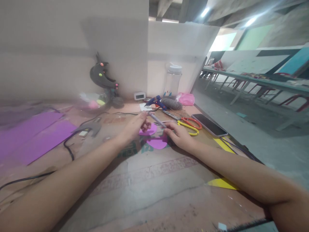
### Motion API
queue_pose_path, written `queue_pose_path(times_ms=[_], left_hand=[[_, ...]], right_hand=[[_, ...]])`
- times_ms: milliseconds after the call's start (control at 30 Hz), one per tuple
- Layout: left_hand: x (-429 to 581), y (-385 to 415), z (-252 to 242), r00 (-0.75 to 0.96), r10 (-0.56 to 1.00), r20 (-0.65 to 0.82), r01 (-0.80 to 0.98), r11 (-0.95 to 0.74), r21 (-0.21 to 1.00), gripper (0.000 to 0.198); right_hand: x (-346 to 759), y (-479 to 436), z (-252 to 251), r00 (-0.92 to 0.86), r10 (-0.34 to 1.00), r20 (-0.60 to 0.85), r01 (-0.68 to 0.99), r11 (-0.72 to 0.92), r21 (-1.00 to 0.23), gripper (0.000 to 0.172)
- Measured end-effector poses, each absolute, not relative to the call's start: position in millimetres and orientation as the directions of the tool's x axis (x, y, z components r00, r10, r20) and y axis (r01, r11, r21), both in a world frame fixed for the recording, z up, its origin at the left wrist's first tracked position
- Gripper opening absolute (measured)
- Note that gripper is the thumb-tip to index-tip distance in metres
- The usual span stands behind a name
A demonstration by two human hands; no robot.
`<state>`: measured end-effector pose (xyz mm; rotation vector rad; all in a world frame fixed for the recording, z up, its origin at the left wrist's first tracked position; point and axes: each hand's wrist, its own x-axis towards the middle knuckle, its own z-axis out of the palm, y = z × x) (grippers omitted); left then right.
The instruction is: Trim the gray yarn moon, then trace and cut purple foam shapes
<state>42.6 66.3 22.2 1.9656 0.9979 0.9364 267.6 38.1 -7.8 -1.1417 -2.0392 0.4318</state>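
Observation:
A slim greyish-purple pen (156, 120) slants between my two hands, above the worktop. My left hand (139, 124) is closed, with its fingertips at the pen's far end. My right hand (180, 135) pinches the near end between thumb and fingers. Under the hands lie two rounded purple paper pieces, one (150, 130) partly behind my left fingers and the other (158, 142) nearer me. Just beyond my right hand rest scissors (189, 126) with orange and yellow handles.
Behind the hands stand a blue glue gun (154, 101), grey yarn (172, 103), a clear bottle (172, 82) and a small digital clock (139, 96). A phone (210, 125) lies at the right edge. Purple sheets (45, 138) and a black cable (69, 149) are on the left.

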Motion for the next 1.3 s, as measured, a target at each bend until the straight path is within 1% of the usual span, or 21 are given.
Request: queue_pose_path(times_ms=[33,100,167,200,267,400,500,600,733,933,1100,1200,1300], left_hand=[[44,63,24,0.475,0.847,0.24,0.241,-0.387,0.89,0.076],[47,58,28,0.56,0.81,0.171,0.033,-0.229,0.973,0.075],[47,56,31,0.606,0.785,0.131,-0.144,-0.054,0.988,0.067],[47,55,33,0.602,0.789,0.125,-0.193,-0.009,0.981,0.063],[45,57,38,0.563,0.818,0.118,-0.244,0.028,0.969,0.06],[38,63,49,0.507,0.861,0.044,-0.25,0.098,0.963,0.059],[33,67,54,0.515,0.857,-0.022,-0.239,0.169,0.956,0.052],[32,69,55,0.519,0.853,-0.054,-0.224,0.197,0.955,0.044],[33,70,55,0.496,0.865,-0.076,-0.213,0.206,0.955,0.044],[33,71,54,0.466,0.882,-0.075,-0.223,0.199,0.954,0.043],[32,70,55,0.488,0.868,-0.087,-0.215,0.216,0.952,0.047],[32,67,59,0.508,0.856,-0.093,-0.21,0.228,0.951,0.051],[33,63,65,0.514,0.854,-0.079,-0.217,0.218,0.952,0.042]], right_hand=[[267,37,-7,-0.342,0.827,0.445,0.588,0.558,-0.586,0.019],[267,36,-6,-0.372,0.812,0.449,0.591,0.58,-0.561,0.022],[266,35,-6,-0.396,0.801,0.45,0.591,0.597,-0.542,0.026],[267,35,-6,-0.407,0.796,0.448,0.59,0.603,-0.537,0.029],[267,34,-7,-0.443,0.778,0.445,0.585,0.627,-0.514,0.037],[268,33,-11,-0.552,0.698,0.456,0.566,0.716,-0.41,0.055],[270,36,-17,-0.585,0.664,0.466,0.567,0.745,-0.351,0.059],[271,38,-21,-0.593,0.652,0.472,0.596,0.75,-0.287,0.057],[271,37,-20,-0.623,0.619,0.478,0.6,0.77,-0.216,0.054],[267,31,-15,-0.679,0.554,0.481,0.544,0.82,-0.177,0.055],[268,32,-14,-0.68,0.52,0.517,0.546,0.83,-0.115,0.048],[268,33,-14,-0.676,0.511,0.531,0.546,0.831,-0.106,0.046],[269,33,-15,-0.661,0.526,0.535,0.559,0.821,-0.118,0.044]])
